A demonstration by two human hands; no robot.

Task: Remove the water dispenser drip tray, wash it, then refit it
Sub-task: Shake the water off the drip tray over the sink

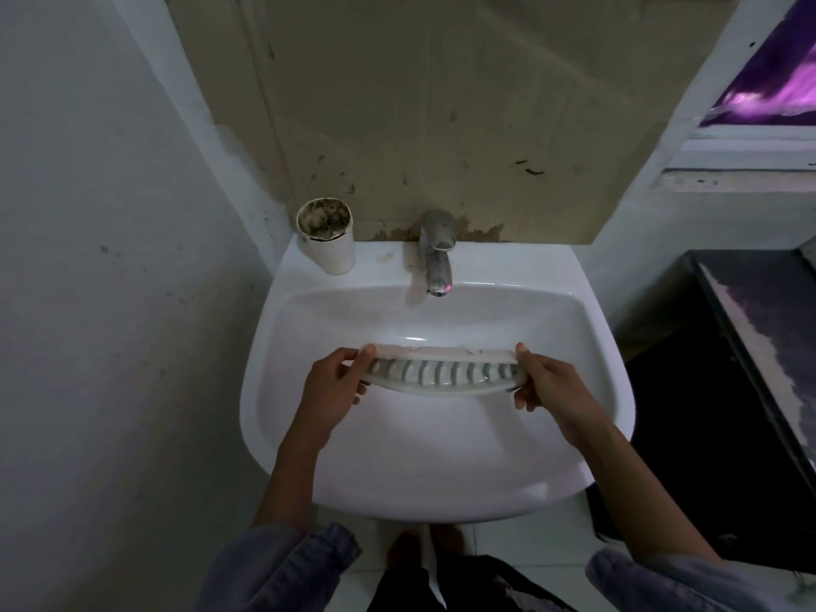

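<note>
Drip tray point(443, 371) held over a white sink point(282, 390) by both hands.

The left hand point(333, 393) grips the tray's left end and the right hand point(549, 388) its right end, fingers curled under and thumbs on the far rim, so the tray hangs level above the basin, nearer than the tap point(436, 254). Its slotted grille (pale ribs with dark gaps) faces up toward the camera. No water shows running from the tap. A stained white cup point(329, 240) stands on the sink's far left ledge, just left of the tap, with a brown cardboard sheet point(441, 103) against the wall behind.
</note>
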